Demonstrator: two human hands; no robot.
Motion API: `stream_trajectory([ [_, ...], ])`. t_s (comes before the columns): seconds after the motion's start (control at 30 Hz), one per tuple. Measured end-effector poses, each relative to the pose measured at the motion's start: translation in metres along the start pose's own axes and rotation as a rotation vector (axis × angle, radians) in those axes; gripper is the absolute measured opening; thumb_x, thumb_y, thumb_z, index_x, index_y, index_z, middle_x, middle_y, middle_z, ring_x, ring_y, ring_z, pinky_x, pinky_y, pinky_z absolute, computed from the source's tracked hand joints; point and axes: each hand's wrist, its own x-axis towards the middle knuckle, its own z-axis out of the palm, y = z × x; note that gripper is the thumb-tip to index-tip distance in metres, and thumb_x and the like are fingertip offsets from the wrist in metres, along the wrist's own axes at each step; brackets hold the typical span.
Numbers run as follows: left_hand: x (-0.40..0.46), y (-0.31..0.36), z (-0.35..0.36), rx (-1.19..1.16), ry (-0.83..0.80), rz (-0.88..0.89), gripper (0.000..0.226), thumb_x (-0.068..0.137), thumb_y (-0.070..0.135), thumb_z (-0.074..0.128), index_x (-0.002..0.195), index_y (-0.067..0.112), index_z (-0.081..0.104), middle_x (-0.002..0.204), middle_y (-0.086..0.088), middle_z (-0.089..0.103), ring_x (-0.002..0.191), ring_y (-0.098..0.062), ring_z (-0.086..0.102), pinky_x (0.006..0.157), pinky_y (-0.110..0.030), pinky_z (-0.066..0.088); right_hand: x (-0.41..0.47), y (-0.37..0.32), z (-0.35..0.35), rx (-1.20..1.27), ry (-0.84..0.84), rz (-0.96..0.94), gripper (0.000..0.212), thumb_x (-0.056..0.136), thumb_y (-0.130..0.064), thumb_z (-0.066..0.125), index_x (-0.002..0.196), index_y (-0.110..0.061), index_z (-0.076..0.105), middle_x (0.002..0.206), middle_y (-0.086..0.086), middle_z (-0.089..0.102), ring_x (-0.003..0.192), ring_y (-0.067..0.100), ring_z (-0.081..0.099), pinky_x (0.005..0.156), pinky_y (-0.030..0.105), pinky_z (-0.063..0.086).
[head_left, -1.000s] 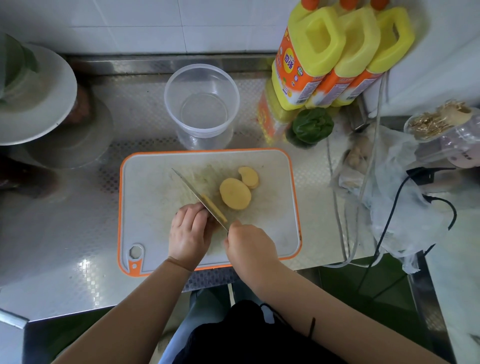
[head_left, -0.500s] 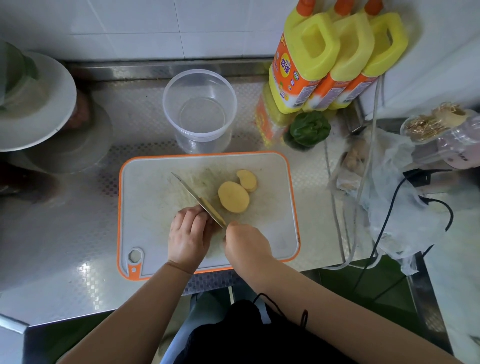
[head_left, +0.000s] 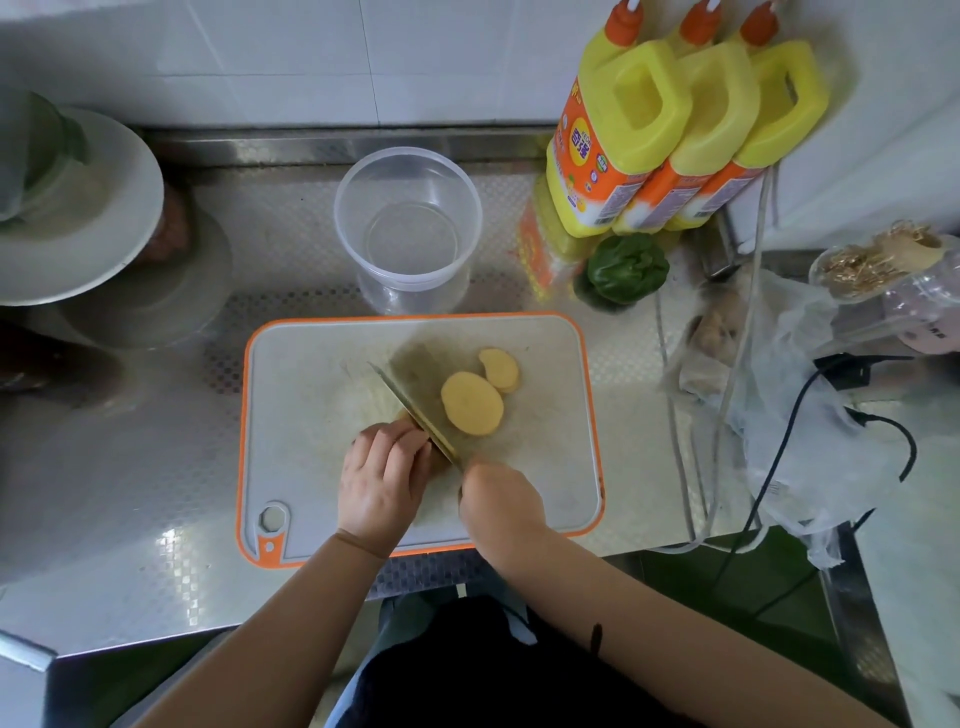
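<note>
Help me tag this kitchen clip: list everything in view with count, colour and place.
cutting board: 1, white with orange rim, centre of counter
knife: 1, steel, cutting on board
potato slices: 2, pale yellow, right of blade
potato piece: 1, yellow, under left hand, mostly hidden
container: 1, clear plastic, behind board
detergent bottles: 3, yellow-orange, back right
green pepper: 1, before bottles
plastic bag: 1, whitish, right
plate: 1, white, far left
left hand: holds potato piece
right hand: grips knife
</note>
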Motion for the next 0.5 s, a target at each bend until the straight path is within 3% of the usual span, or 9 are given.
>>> stream_trajectory([
  [0.17, 0.001, -0.005, 0.001, 0.015, -0.032, 0.037, 0.018, 0.102, 0.021, 0.054, 0.119, 0.017, 0.06, 0.104, -0.004, 0.053, 0.082, -0.031, 0.056, 0.072, -0.04, 0.049, 0.004, 0.006, -0.003, -0.015, 0.019, -0.035, 0.019, 0.099, -0.025, 0.047, 0.108, -0.012, 0.057, 0.099, 0.006, 0.064, 0.095, 0.025, 0.062, 0.076, 0.031, 0.045],
  [0.23, 0.001, -0.006, 0.001, -0.001, -0.035, 0.031, 0.018, 0.102, 0.02, 0.055, 0.119, 0.017, 0.06, 0.103, -0.004, 0.053, 0.082, -0.031, 0.057, 0.071, -0.041, 0.05, 0.003, 0.009, -0.008, -0.013, -0.043, -0.048, 0.029, 0.098, -0.038, 0.045, 0.104, -0.012, 0.057, 0.093, 0.005, 0.062, 0.09, 0.024, 0.061, 0.072, 0.032, 0.043],
  [0.37, 0.003, -0.005, 0.0, -0.021, -0.03, 0.037, 0.017, 0.101, 0.018, 0.056, 0.117, 0.015, 0.061, 0.102, -0.005, 0.054, 0.083, -0.031, 0.057, 0.071, -0.04, 0.05, 0.005, 0.026, -0.028, 0.35, -0.183, 0.065, 0.049, 0.092, -0.061, 0.04, 0.091, -0.014, 0.054, 0.077, 0.0, 0.057, 0.074, 0.019, 0.055, 0.071, 0.034, 0.043],
  [0.5, 0.002, -0.006, 0.0, -0.013, -0.027, 0.035, 0.017, 0.101, 0.017, 0.057, 0.117, 0.015, 0.061, 0.103, -0.004, 0.052, 0.083, -0.031, 0.057, 0.072, -0.04, 0.05, 0.014, 0.022, -0.039, 0.377, 0.028, -0.023, 0.038, 0.093, -0.048, 0.053, 0.119, -0.02, 0.054, 0.107, -0.003, 0.062, 0.099, 0.017, 0.058, 0.083, 0.033, 0.048],
])
